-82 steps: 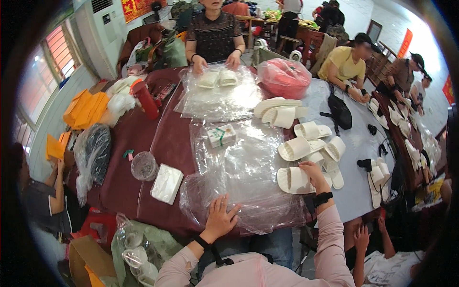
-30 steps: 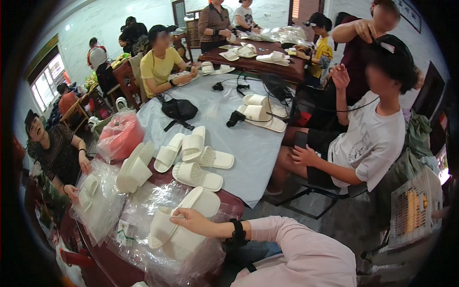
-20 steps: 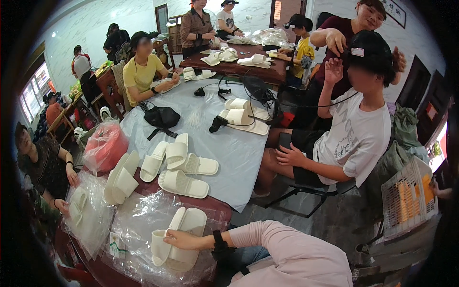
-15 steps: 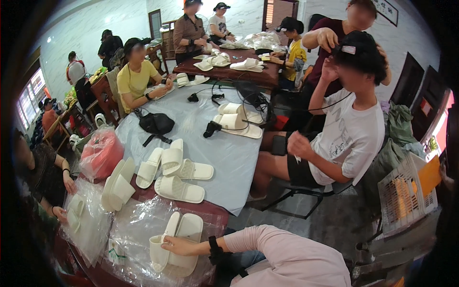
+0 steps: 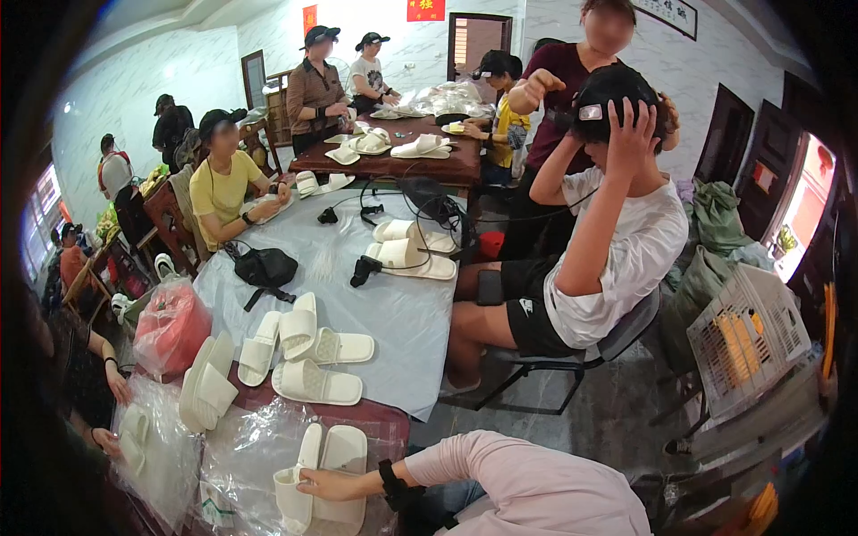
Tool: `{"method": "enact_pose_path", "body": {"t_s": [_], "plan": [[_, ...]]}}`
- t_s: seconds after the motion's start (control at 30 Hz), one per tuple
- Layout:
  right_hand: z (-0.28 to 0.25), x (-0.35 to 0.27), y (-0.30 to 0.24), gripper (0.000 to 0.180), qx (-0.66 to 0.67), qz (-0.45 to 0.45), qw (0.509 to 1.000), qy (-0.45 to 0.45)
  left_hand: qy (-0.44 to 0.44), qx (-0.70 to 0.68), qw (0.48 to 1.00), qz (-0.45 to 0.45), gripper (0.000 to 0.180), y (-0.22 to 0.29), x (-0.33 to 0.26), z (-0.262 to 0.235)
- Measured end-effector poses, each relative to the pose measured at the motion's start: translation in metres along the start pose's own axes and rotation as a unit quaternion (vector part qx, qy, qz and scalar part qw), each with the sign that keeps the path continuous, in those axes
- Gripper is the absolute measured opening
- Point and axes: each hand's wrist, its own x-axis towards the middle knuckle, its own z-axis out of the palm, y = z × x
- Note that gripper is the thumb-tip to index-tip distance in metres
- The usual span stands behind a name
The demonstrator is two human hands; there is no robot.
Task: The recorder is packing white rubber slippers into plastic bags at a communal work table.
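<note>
My right hand (image 5: pixel 327 484), in a pink sleeve with a black wristband, reaches in from the lower right. Its fingers are closed on the edge of a white slipper (image 5: pixel 291 500), which stands tilted on its side. Against it rests a second white slipper (image 5: pixel 347 447), sole down with its toe end partly behind my hand. Both lie on clear plastic bags (image 5: pixel 246 447) spread over a dark red tabletop (image 5: pixel 386 423). Beyond them sit several more white slippers (image 5: pixel 317 384) and an upright pair (image 5: pixel 207 384). My left hand is outside the picture.
At left, a co-worker's hand (image 5: pixel 105 440) touches bagged slippers (image 5: pixel 134 435). A red bundle in plastic (image 5: pixel 172 327), a black pouch (image 5: pixel 261 268) and cabled devices (image 5: pixel 365 270) lie on or beside the table. A seated person (image 5: pixel 617 250) and a white crate (image 5: pixel 746 330) are at right.
The whole view has shifted slightly. The seated person in white has raised both hands to the head. My right hand keeps its hold on the slipper.
</note>
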Motion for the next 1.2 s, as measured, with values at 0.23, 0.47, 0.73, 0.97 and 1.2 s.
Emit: {"method": "enact_pose_path", "body": {"t_s": [0.23,0.47,0.73,0.97,1.2], "plan": [[0.011,0.009,0.021,0.039,0.011,-0.025,1.000,0.014,0.010,-0.016,1.000,-0.008,0.030,0.007,-0.004,0.019],[0.012,0.011,0.018,0.040,-0.006,-0.020,1.000,0.009,0.027,-0.039,0.999,-0.018,0.029,0.013,-0.014,0.042],[0.018,0.016,0.031,0.040,0.011,-0.060,0.997,0.036,0.044,-0.069,0.996,-0.035,0.028,0.021,-0.031,0.073],[0.014,0.009,0.020,0.040,-0.016,-0.022,0.999,0.018,0.064,-0.101,0.992,-0.049,0.028,0.029,-0.048,0.104],[0.011,0.005,0.017,0.042,-0.026,-0.023,0.999,0.006,0.083,-0.131,0.986,-0.058,0.027,0.045,-0.062,0.134]]}}
